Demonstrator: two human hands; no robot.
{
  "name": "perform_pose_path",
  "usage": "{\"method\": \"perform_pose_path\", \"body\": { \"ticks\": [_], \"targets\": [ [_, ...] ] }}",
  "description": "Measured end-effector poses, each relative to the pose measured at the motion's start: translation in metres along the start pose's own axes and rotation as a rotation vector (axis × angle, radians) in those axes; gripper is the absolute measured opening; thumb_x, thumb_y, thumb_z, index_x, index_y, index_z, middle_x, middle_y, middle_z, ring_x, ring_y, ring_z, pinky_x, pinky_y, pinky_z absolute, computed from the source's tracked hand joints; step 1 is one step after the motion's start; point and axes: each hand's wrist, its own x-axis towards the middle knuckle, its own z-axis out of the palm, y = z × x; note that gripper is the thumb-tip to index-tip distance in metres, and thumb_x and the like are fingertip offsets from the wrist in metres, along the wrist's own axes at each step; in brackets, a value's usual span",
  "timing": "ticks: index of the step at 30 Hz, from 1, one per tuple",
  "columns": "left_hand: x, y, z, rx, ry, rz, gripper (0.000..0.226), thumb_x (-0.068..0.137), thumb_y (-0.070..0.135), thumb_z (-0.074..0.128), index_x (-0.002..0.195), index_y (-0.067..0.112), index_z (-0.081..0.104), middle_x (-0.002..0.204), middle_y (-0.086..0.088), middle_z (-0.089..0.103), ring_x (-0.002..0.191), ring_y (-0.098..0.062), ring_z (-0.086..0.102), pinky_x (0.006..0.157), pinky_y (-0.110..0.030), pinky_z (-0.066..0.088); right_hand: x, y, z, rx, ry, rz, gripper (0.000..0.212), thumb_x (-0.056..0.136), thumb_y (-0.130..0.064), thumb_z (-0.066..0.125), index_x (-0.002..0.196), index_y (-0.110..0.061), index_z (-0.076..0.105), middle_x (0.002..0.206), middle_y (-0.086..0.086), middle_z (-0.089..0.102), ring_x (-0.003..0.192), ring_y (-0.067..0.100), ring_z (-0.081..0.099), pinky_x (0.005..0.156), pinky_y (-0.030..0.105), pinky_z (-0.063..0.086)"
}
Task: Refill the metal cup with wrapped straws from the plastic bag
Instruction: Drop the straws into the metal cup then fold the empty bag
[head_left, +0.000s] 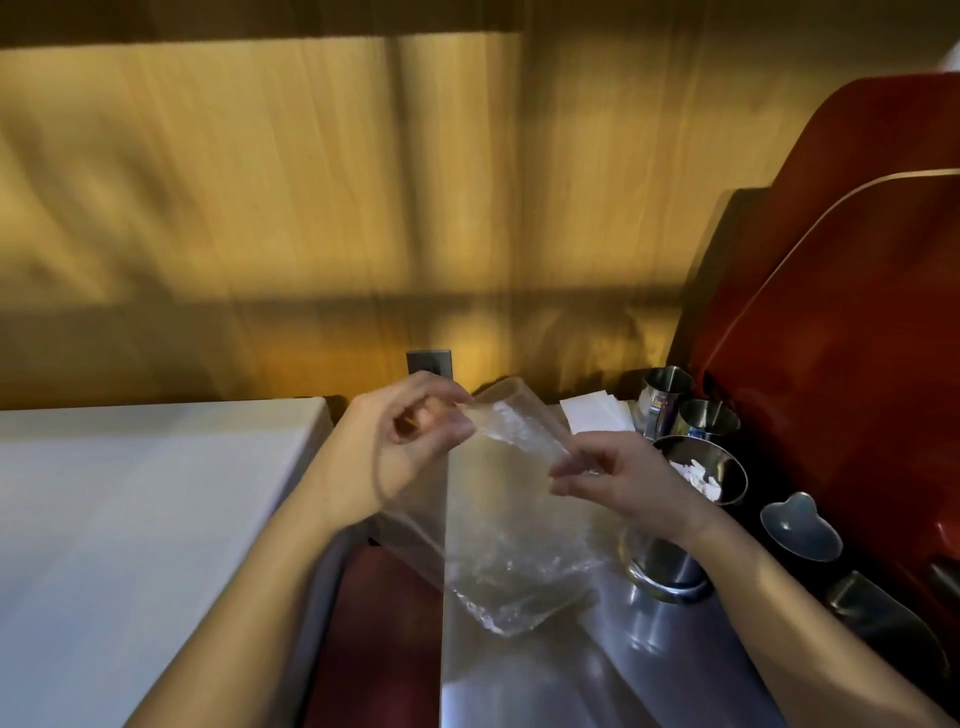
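Observation:
A clear plastic bag (511, 545) hangs in front of me over the steel counter, and it looks see-through with no straws visible inside. My left hand (410, 436) pinches the bag's top edge on the left. My right hand (618, 478) pinches the same top edge on the right. Just behind my right hand stands the metal cup (714, 462), with white wrapped straws (698, 480) showing at its rim. Its lower body is partly hidden by my right wrist.
Two smaller metal cups (665, 395) (706, 418) stand behind it, with white napkins (597, 413) to their left. A heart-shaped metal dish (800, 525) lies to the right. A red machine (841, 322) fills the right side. A white counter (130, 519) lies left, a wooden wall behind.

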Motion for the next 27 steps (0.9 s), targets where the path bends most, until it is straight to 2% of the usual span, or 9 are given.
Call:
{"method": "perform_pose_path", "body": {
  "ticks": [2,5,10,12,14,16,18,21,27],
  "targets": [
    [-0.004,-0.009,-0.011,-0.286,0.013,-0.141,0.016,0.082,0.023,0.063,0.097,0.016,0.065,0.079,-0.014,0.069,0.071,-0.015,0.064,0.066,-0.018,0.051,-0.001,0.003,-0.001,0.149,0.046,0.012,0.009,0.073,-0.001,0.071,0.076,-0.009,0.068,0.072,0.000,0.069,0.071,0.007,0.066,0.065,0.015,0.049],
    [-0.017,-0.035,-0.021,-0.683,0.077,-0.342,0.030,0.085,0.034,0.053,0.100,0.011,0.064,0.081,-0.012,0.074,0.073,-0.023,0.068,0.066,-0.028,0.057,-0.001,0.007,0.000,0.324,0.097,0.016,0.011,0.069,-0.001,0.071,0.074,-0.009,0.067,0.065,0.004,0.071,0.066,0.018,0.067,0.058,0.023,0.052],
    [-0.043,-0.068,0.002,-1.147,-0.008,-0.547,0.077,0.058,0.066,0.070,0.111,0.011,0.062,0.102,-0.026,0.070,0.095,-0.034,0.067,0.084,-0.044,0.053,0.002,0.014,0.015,0.550,0.194,0.055,0.015,0.061,-0.012,0.072,0.074,-0.008,0.068,0.065,0.010,0.071,0.063,0.022,0.067,0.055,0.024,0.053],
    [-0.053,-0.070,0.018,-1.151,-0.058,-0.595,0.088,0.058,0.068,0.070,0.120,0.007,0.056,0.115,-0.030,0.063,0.105,-0.038,0.061,0.091,-0.049,0.047,0.003,0.019,0.021,0.549,0.216,0.073,0.013,0.062,-0.014,0.072,0.075,-0.011,0.069,0.067,0.010,0.072,0.066,0.023,0.067,0.057,0.025,0.054],
    [-0.058,-0.069,0.032,-1.080,-0.037,-0.620,0.075,0.059,0.058,0.075,0.113,0.010,0.055,0.113,-0.026,0.065,0.102,-0.036,0.063,0.089,-0.050,0.049,0.003,0.023,0.027,0.560,0.246,0.089,0.008,0.067,-0.009,0.071,0.074,-0.012,0.068,0.065,0.008,0.072,0.063,0.020,0.067,0.056,0.023,0.053],
    [-0.060,-0.067,0.043,-0.885,0.075,-0.655,0.068,0.057,0.034,0.086,0.107,0.005,0.051,0.092,-0.013,0.073,0.084,-0.026,0.069,0.081,-0.048,0.053,0.003,0.029,0.030,0.597,0.288,0.126,0.012,0.071,0.003,0.068,0.075,-0.009,0.066,0.062,0.005,0.072,0.059,0.017,0.067,0.054,0.022,0.053],
    [-0.061,-0.069,0.052,-0.711,0.193,-0.665,0.046,0.056,0.014,0.084,0.084,0.002,0.049,0.062,-0.004,0.063,0.058,-0.015,0.061,0.068,-0.036,0.052,0.002,0.032,0.030,0.621,0.317,0.163,0.013,0.072,0.006,0.067,0.077,-0.006,0.065,0.064,0.006,0.072,0.059,0.017,0.067,0.054,0.022,0.053],
    [-0.061,-0.071,0.057,-0.575,0.301,-0.638,0.026,0.065,0.005,0.078,0.058,0.003,0.053,0.058,-0.009,0.055,0.060,-0.018,0.052,0.059,-0.021,0.045,-0.001,0.034,0.028,0.609,0.332,0.202,0.012,0.072,0.005,0.067,0.077,-0.006,0.065,0.062,0.006,0.072,0.057,0.017,0.066,0.053,0.023,0.053],
    [-0.060,-0.069,0.054,-0.622,0.274,-0.565,0.015,0.079,-0.006,0.065,0.074,-0.001,0.052,0.066,-0.003,0.049,0.050,0.002,0.053,0.043,-0.011,0.044,-0.013,0.039,0.021,0.436,0.179,0.303,0.006,0.071,0.002,0.070,0.074,-0.003,0.067,0.061,0.009,0.072,0.057,0.020,0.066,0.051,0.024,0.049]
  ]
}}
